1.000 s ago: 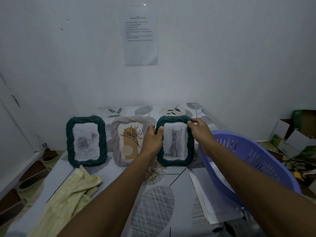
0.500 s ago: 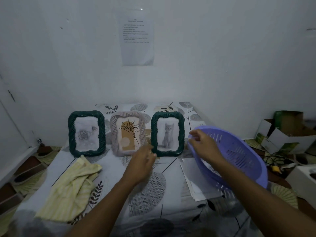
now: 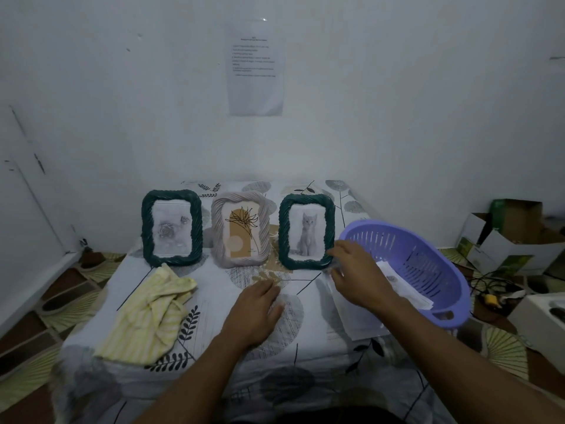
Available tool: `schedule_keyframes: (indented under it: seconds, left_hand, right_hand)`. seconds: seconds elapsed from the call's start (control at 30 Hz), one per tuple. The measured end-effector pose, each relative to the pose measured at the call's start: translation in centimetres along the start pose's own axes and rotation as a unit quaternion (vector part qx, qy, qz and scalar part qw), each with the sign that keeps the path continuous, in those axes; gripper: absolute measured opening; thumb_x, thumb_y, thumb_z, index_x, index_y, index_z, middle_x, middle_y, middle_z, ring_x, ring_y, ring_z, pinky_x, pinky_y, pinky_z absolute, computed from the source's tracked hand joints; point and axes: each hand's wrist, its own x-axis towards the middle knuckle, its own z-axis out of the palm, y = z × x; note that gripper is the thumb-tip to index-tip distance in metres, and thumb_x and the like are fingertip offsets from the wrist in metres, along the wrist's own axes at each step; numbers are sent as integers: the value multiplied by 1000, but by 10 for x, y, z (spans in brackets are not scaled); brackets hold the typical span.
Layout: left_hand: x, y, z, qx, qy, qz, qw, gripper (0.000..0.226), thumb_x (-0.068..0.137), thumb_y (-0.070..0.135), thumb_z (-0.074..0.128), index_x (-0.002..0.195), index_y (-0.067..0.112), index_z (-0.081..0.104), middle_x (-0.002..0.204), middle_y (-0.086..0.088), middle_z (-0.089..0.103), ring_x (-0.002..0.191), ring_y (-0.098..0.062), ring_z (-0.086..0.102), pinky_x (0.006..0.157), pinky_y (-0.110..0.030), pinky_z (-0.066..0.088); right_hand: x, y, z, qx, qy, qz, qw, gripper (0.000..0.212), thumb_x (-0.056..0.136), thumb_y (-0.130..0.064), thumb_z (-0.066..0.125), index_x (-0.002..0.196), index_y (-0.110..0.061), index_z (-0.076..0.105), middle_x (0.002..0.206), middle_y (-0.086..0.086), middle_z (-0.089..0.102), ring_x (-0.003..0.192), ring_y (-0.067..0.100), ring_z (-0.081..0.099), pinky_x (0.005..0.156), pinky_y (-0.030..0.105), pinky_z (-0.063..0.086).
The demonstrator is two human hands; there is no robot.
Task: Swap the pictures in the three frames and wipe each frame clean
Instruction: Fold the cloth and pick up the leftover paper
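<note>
Three frames stand upright in a row near the wall. A dark green frame (image 3: 171,228) on the left shows a grey rose, a pale grey frame (image 3: 240,229) in the middle shows a line-drawn plant, and a dark green frame (image 3: 306,231) on the right shows a grey cat. A yellow striped cloth (image 3: 149,313) lies crumpled at the front left. My left hand (image 3: 255,312) hovers over the middle of the table, fingers relaxed, holding nothing. My right hand (image 3: 359,275) is spread just right of the cat frame, over loose papers (image 3: 354,316), and holds nothing.
The table (image 3: 214,301) wears a leaf-print cover. A purple slotted basket (image 3: 428,264) with papers in it lies tilted at the right. Cardboard boxes (image 3: 504,234) and cables sit on the floor to the right. A printed sheet (image 3: 255,67) hangs on the wall.
Both hands let go of the cat frame, which now stands alone, and drew back toward me. The view pulled back and shows more of the table.
</note>
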Motion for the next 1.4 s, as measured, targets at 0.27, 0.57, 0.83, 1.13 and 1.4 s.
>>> schedule_keyframes:
  seconds: [0.27, 0.57, 0.83, 1.13, 1.4]
  left_hand:
    - [-25, -52, -36, 191, 7, -52, 980, 56, 87, 48, 28, 124, 19, 58, 135, -5, 55, 131, -26, 46, 113, -51, 25]
    - [-64, -108, -66, 136, 28, -272, 952, 23, 92, 24, 51, 110, 12, 60, 112, -9, 56, 105, -31, 51, 85, -43, 41]
    - [-40, -52, -99, -264, 121, -180, 940, 14, 95, 24, 54, 95, 14, 64, 81, 0, 67, 75, -16, 59, 63, -26, 42]
    - [9, 15, -175, -600, 87, -77, 792, 25, 102, 29, 42, 109, 11, 56, 74, -3, 55, 62, -12, 52, 56, -22, 46]
    - [24, 11, -178, -597, 94, -104, 790, 26, 103, 32, 38, 106, 34, 64, 110, 10, 65, 101, -8, 59, 93, -26, 46]
  right_hand:
    - [-19, -54, 68, 50, -92, -72, 992, 33, 91, -19, 44, 121, -14, 57, 123, 5, 55, 115, 24, 48, 95, 33, 41]
    - [-37, -72, 107, 45, 35, -30, 998, 30, 89, -19, 52, 115, -11, 65, 117, 7, 61, 108, 23, 55, 92, 33, 45]
    - [-26, -89, 87, 189, -65, -5, 980, 46, 88, -25, 59, 133, -18, 51, 133, 0, 53, 123, 16, 47, 97, 24, 36]
    - [6, -137, 12, 511, -151, -4, 846, 51, 83, -22, 74, 130, -19, 55, 123, -4, 65, 118, 8, 58, 88, 19, 51]
    - [5, -130, -10, 492, -64, 51, 867, 19, 98, -22, 54, 92, -13, 69, 77, -4, 67, 67, 6, 59, 57, 17, 46]
